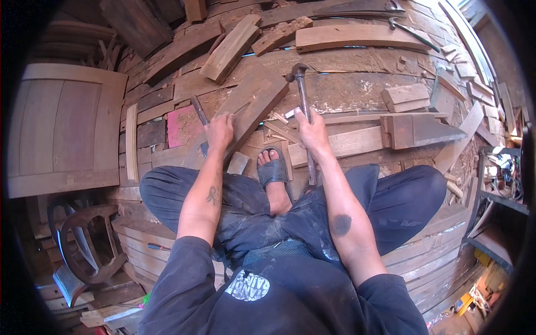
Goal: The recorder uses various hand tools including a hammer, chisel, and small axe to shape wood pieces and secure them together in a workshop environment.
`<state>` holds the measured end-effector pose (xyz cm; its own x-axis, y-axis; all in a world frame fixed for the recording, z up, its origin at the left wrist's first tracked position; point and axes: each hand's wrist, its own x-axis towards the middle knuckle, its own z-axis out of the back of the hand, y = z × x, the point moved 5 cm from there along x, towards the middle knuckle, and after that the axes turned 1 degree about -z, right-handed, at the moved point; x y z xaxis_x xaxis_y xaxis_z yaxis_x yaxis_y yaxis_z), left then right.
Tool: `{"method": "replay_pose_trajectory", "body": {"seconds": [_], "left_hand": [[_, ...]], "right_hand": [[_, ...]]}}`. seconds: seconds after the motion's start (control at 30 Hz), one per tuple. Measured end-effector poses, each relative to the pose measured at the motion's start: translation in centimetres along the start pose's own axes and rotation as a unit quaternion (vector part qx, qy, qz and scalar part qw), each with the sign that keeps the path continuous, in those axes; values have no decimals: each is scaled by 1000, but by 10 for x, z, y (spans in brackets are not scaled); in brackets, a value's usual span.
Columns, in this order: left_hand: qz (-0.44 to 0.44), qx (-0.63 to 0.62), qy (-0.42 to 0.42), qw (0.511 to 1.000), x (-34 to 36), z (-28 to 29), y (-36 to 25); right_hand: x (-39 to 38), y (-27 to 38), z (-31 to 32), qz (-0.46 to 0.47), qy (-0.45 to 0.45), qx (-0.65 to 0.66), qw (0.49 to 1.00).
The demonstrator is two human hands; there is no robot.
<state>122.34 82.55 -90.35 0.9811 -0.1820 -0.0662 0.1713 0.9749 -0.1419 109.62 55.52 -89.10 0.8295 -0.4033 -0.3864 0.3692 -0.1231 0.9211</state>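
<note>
My right hand (314,133) is wrapped round the shaft of a claw hammer (302,89), its head up and away from me and its handle end down by my leg. On the left, my left hand (219,132) is closed over the near part of a thick wooden beam (259,92). A thin dark pointed piece (242,108) shows just past its fingers; what they hold is hidden. Beside that hand lies a dark narrow tool (199,109), partly covered. My sandalled foot (272,167) is between the hands, close to the beam's near end.
Planks and offcuts cover the wooden floor, among them a curved board (363,38) and a notched block (416,131). Another hammer (413,34) lies far right. A panelled wooden door (70,128) is at left, a curved wooden frame (92,245) below it, and a dark shelf (497,223) at right.
</note>
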Motion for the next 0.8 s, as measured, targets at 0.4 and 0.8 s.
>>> {"method": "replay_pose_trajectory", "body": {"seconds": [0.4, 0.8], "left_hand": [[-29, -95, -24, 995, -2, -35, -41], [-108, -88, -122, 983, -4, -30, -31]], "right_hand": [[-22, 22, -36, 138, 39, -189, 972], [-8, -20, -47, 9, 88, -328, 941]]}}
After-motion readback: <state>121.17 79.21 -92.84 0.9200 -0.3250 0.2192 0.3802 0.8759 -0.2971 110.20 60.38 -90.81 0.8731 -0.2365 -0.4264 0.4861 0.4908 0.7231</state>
